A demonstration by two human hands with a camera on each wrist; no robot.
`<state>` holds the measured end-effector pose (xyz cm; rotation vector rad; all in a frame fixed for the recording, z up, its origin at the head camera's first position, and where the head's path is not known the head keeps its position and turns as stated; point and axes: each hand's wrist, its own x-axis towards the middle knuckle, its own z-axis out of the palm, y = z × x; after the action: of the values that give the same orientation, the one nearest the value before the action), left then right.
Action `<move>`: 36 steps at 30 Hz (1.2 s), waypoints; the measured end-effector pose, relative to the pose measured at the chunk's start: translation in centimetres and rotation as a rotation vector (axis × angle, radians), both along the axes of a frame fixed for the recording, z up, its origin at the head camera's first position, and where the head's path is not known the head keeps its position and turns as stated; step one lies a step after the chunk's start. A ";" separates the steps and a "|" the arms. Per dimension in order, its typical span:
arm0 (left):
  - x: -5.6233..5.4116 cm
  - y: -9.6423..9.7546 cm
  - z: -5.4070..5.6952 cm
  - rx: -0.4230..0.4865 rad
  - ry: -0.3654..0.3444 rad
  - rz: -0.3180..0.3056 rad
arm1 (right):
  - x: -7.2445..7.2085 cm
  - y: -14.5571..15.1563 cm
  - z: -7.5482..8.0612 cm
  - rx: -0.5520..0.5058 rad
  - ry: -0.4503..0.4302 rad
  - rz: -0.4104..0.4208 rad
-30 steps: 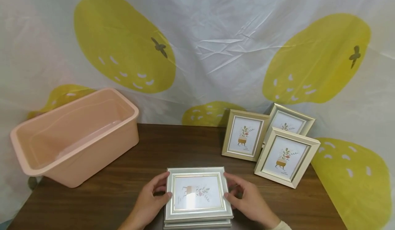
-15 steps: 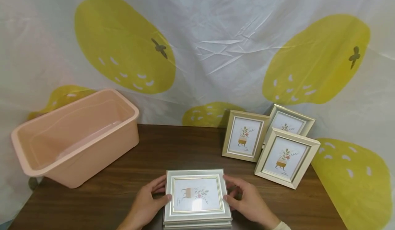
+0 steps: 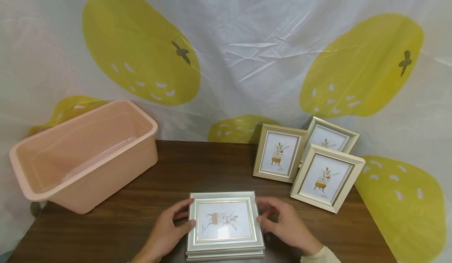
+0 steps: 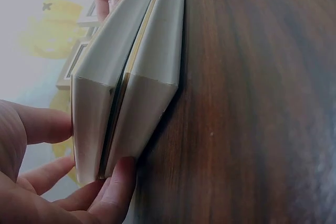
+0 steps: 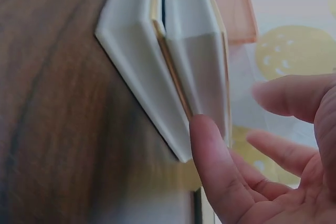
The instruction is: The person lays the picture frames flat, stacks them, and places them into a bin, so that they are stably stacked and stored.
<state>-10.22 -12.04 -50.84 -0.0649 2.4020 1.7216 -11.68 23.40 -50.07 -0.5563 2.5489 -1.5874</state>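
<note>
Two silver-white picture frames lie stacked, the upper picture frame (image 3: 226, 243) nearly flush over the lower picture frame (image 3: 226, 256), at the near middle of the table. At the stack's left side my left hand (image 3: 166, 229) grips the edges; in the left wrist view its thumb is at the upper frame's edge and a fingertip (image 4: 123, 169) is against the lower one. Opposite it, my right hand (image 3: 287, 223) has its fingers spread. In the right wrist view one fingertip (image 5: 202, 127) touches the upper frame's side while the thumb (image 5: 283, 95) stands apart from it.
A pink plastic bin (image 3: 106, 184) stands at the back left of the dark wooden table (image 3: 197, 168). To the back right, a gold picture frame (image 3: 257, 153), a pale frame (image 3: 303, 184) and another frame (image 3: 354, 137) stand close together. A lemon-patterned cloth (image 3: 240, 82) hangs behind.
The upper frame has slid slightly left and now lines up with the lower one. My right hand has opened a little away from the stack.
</note>
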 end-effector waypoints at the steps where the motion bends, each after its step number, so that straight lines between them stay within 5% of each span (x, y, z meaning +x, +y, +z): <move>1: 0.0 0.0 -0.1 -0.004 -0.006 -0.004 | -0.1 0.1 0.1 0.021 0.033 -0.003; 7: -0.2 0.0 -0.3 -0.006 -0.008 -0.013 | -0.8 1.0 1.1 0.104 0.182 -0.047; 17: 0.0 0.0 -0.1 0.027 -0.020 -0.008 | -1.7 3.1 4.0 0.069 0.191 -0.108; 36: 0.0 -0.1 -0.2 0.024 -0.017 -0.013 | -3.1 8.8 9.5 0.107 0.415 -0.316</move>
<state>-10.25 -12.16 -51.03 -0.0595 2.3643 1.7367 -14.79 32.17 -40.59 -0.5401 3.1450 -1.5428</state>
